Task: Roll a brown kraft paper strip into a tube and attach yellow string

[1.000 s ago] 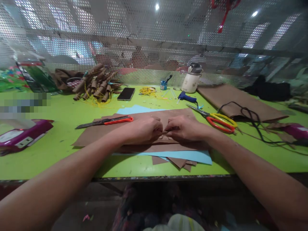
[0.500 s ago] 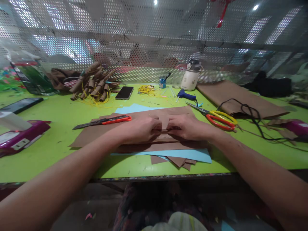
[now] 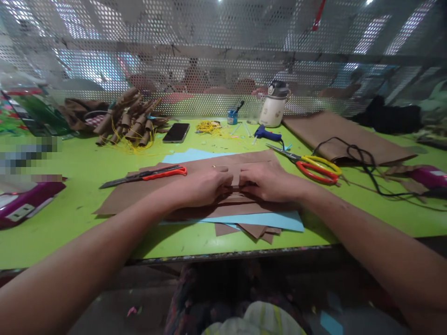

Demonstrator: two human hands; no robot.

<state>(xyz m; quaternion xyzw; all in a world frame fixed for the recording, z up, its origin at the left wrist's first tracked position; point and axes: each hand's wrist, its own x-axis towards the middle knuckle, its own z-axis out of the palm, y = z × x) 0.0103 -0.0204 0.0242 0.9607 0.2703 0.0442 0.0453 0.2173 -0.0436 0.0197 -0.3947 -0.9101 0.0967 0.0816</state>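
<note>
Over the middle of a brown paper sheet (image 3: 122,197), my left hand (image 3: 209,186) and my right hand (image 3: 265,183) face each other, a small gap between them. Both have their fingers closed in a pinch on a narrow folded or rolled brown paper strip (image 3: 236,189). The fingertips partly hide the strip, so its exact shape is unclear. A utility knife (image 3: 157,173) with a red-orange handle lies on the sheet, left of my left hand. Beneath the brown sheet, light blue paper (image 3: 279,221) sticks out at the front and back.
Scissors (image 3: 317,169), a blue glue gun (image 3: 268,134) and a folded brown paper stack (image 3: 345,137) lie to the right. Behind are a phone (image 3: 176,133), yellow string (image 3: 208,126), a bottle (image 3: 274,104) and brown paper rolls (image 3: 129,118). A purple power strip (image 3: 31,202) sits left.
The view has shifted slightly, so everything appears a little further left. Both hands keep the same pinch on the strip, with hardly any visible movement.
</note>
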